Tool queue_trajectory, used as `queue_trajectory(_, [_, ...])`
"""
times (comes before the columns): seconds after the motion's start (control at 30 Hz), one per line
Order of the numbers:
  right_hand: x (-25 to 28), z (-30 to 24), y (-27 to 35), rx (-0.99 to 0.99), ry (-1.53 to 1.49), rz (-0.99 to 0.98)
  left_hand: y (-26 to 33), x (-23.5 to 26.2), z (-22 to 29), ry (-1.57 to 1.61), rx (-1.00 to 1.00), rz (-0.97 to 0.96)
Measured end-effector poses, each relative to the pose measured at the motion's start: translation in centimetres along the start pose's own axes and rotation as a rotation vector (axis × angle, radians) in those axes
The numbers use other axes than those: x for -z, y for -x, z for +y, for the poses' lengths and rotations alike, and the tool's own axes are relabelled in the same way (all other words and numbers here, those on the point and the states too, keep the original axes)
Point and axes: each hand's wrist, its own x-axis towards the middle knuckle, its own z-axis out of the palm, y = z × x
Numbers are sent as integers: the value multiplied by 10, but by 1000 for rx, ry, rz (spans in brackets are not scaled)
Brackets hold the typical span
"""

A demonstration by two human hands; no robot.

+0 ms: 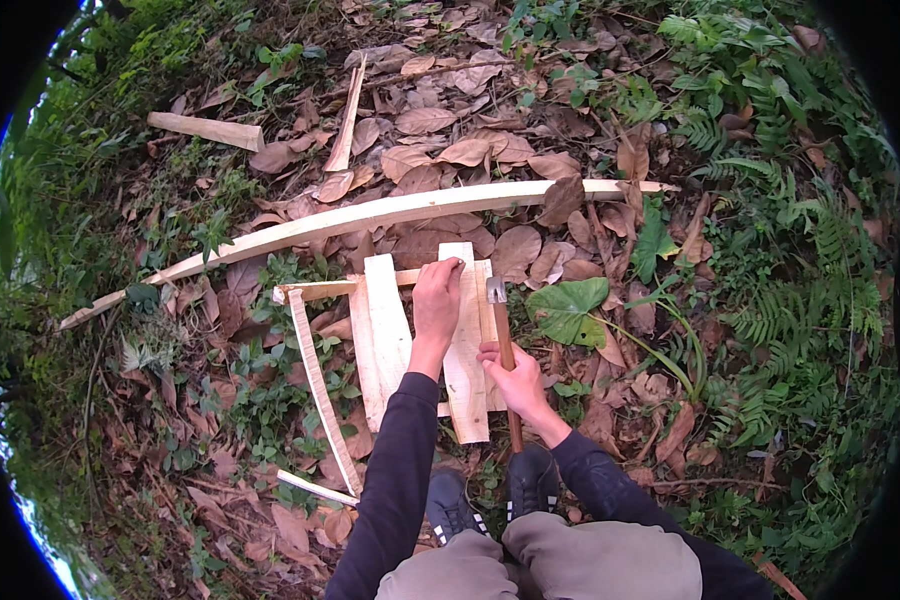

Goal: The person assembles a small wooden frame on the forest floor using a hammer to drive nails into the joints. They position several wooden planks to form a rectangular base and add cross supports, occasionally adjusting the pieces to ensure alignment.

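**Pinning a plank on the forest floor, hammer in hand**

Pressing down near the far end of a pale wooden plank (465, 350), the left hand (437, 300) has its fingers curled together at the plank's top edge; whether they pinch anything small there cannot be told. Just right of it, the right hand (515, 380) is clamped around the wooden handle of a hammer (502, 330), whose metal head sits at the plank's right edge, close beside the left fingers.

Left of the left hand lies a second, wider plank (385, 335), touching a thin cross strip (315, 290) that runs off to the left. A narrow curved strip (320, 390) leads from that strip back toward the person. Beyond both hands a long bent board (370, 215) spans the leaf litter. A broad green leaf (568, 310) lies just right of the hammer head. The person's dark shoes (490, 495) stand right behind the planks' near ends. To the right of the right hand, low ferns and dry leaves leave open swinging room.
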Motion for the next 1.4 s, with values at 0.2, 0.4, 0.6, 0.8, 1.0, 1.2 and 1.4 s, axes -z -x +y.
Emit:
queue_trajectory(0.2, [-1, 3, -2, 32, 14, 9, -2, 2, -1, -21, -26, -26])
queue_trajectory(0.4, [30, -27, -10, -65, 79, -117, 2, -7, -2, 25, -31, 57])
queue_trajectory(0.6, [53, -85, -21, 218, 494, 31, 8, -9, -3, 20, -14, 115])
queue_trajectory(0.8, [49, -83, -20, 273, 489, 20, 9, -12, -6, 29, -17, 136])
queue_trajectory(1.0, [48, -77, -36, 466, 741, -20, 10, -9, -7, 72, -10, 150])
queue_trajectory(1.2, [46, -76, -38, 407, 826, -50, 11, -11, -10, 107, 9, 161])
queue_trajectory(1.4, [46, -82, -31, 501, 719, 19, 11, -12, -12, 101, 0, 155])
